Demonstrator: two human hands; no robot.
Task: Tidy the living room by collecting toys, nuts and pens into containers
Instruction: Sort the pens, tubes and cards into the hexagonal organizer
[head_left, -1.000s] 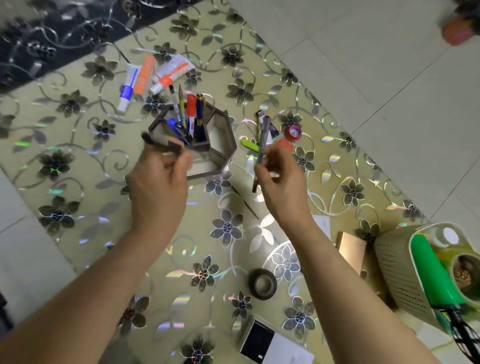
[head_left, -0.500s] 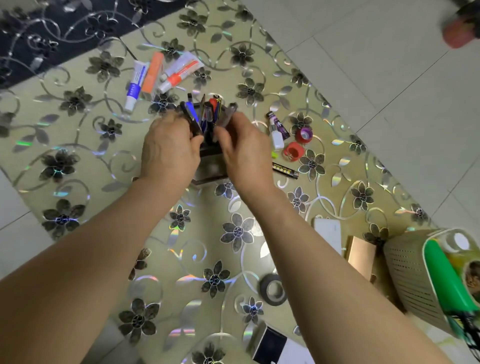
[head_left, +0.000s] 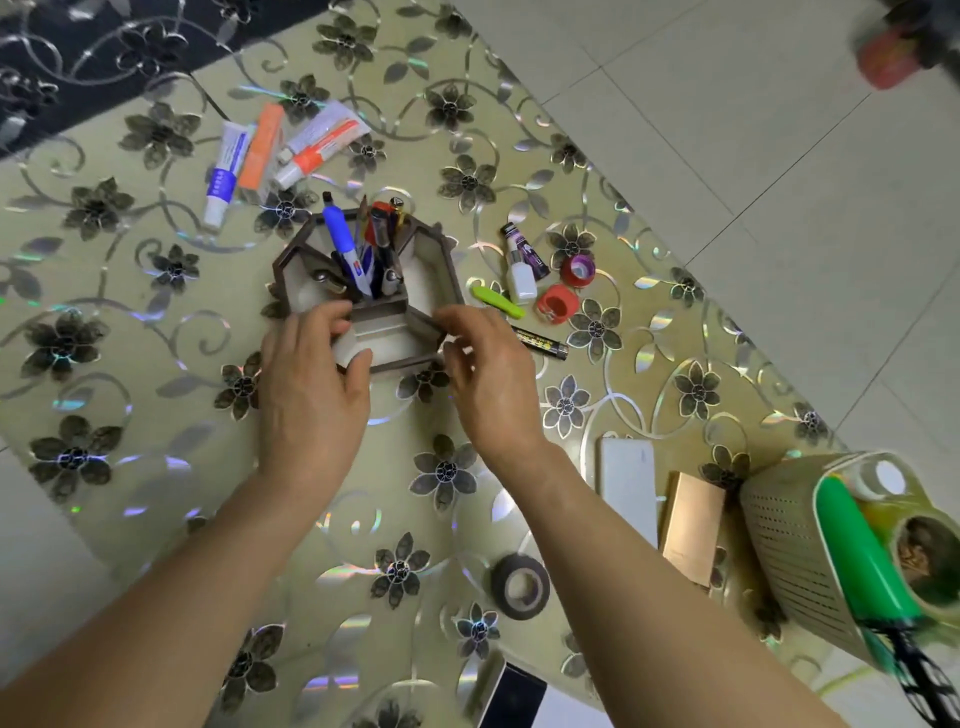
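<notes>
A person is looking down at a table covered in a shiny cloth patterned with flowers. In the middle a brown, many-sided pen holder is standing upright, and a blue marker, a red-capped pen and several darker pens are now sitting in its compartments.

A second ago each hand was holding a pen above the table. Both pens have since gone into the holder, and the hands have drawn back toward its near edge. The left hand is touching the holder's near left side, its fingers loosely curled and its thumb resting against the front wall, with nothing held in its grip. The right hand is hovering just beside the near right corner, fingers relaxed and apart, also holding nothing.

That likely means this round of pens is finished, though the tidying is not. A green marker and a black pen are lying on the table just right of the holder, beside a small bottle, a purple tube and two red caps. Three tubes are lying beyond the holder. A roll of tape is sitting nearer the person, and a basket holding a green item is standing at the far right.
</notes>
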